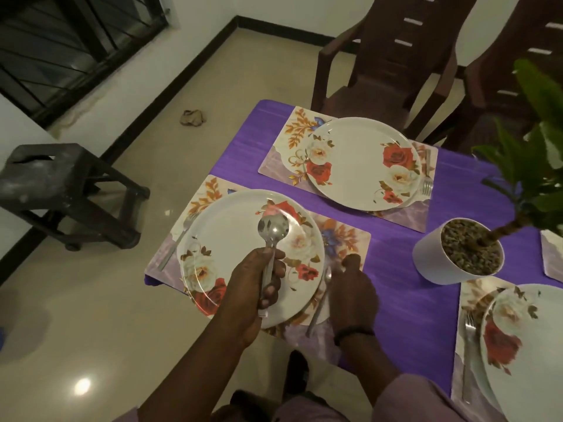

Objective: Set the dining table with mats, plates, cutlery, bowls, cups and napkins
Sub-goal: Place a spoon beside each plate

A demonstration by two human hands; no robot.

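Purple cloth (405, 208) covers the table; on it the near floral mat (344, 239) carries a rose-patterned plate (231, 248), with a fork (178, 239) lying on the mat just left of the plate. Above that plate the left hand (256, 287) is closed around the handle of a steel spoon (272, 231), bowl upward; the right hand (353, 287) rests fingers-down on a second spoon (320, 300) lying on the mat at the plate's right edge, though its grip cannot be told.
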